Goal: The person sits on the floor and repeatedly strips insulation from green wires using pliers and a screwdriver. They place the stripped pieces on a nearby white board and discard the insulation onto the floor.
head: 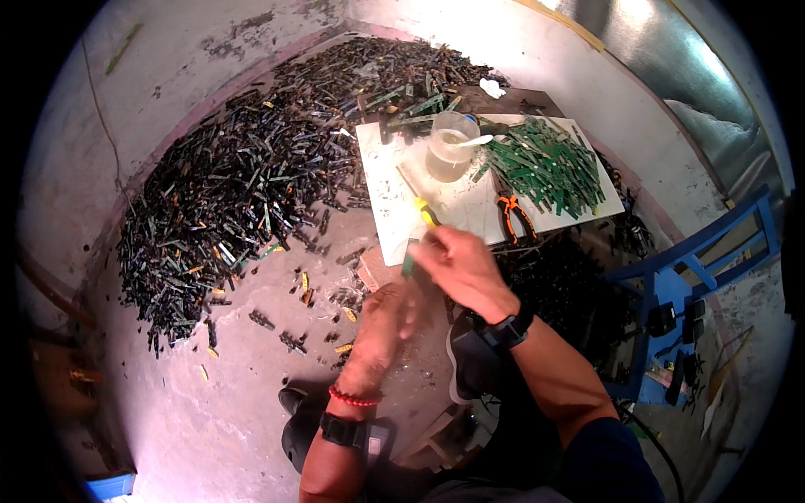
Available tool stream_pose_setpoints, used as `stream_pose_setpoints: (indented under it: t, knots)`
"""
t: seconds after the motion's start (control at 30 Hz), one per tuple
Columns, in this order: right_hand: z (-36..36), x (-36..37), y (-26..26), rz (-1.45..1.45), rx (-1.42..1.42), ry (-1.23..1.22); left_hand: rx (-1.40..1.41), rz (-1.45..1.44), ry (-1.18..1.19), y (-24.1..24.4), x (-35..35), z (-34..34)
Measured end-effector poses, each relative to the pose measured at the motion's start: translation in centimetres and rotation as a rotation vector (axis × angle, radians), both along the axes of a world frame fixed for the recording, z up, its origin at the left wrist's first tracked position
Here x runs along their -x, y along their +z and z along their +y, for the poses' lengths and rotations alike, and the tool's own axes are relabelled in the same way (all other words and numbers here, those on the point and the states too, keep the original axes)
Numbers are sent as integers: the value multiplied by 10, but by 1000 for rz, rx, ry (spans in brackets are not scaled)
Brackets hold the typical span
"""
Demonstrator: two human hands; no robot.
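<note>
A short green strip point(407, 264), which looks like a narrow circuit board, stands between my hands. Its lower end meets the fingertips of my left hand point(380, 317), which seems to pinch it. My right hand point(466, 269) is blurred, with curled fingers beside the strip; whether they grip it is unclear. Just past my right knuckles, a screwdriver with a yellow and black handle point(427, 212) lies on a white board point(393, 207). Orange and black pliers point(516, 217) rest near the board's front edge. Many green strips point(550, 163) are heaped at its right side.
A clear plastic cup point(448, 157) holds liquid, with a white spoon point(476, 141) across its rim. A large heap of dark electronic strips point(251, 170) covers the floor at left and back. On the right stands a blue chair point(670, 314) bearing black parts. Loose pieces point(292, 342) litter the floor.
</note>
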State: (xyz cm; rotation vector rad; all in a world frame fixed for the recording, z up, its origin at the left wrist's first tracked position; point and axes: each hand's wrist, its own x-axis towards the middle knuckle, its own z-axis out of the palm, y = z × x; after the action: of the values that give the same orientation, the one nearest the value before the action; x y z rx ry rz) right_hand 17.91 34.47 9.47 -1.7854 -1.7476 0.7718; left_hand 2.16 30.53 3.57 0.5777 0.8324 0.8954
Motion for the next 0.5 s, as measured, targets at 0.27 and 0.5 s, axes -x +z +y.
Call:
stream_pose_setpoints:
  t: [0.27,0.5]
  knots:
    - [8,-112,-3,-601,-243,-393,-16,132,41,4,1,-1]
    - [4,-121,-8,-561,31,-328,16,118,66,-5,-3,0]
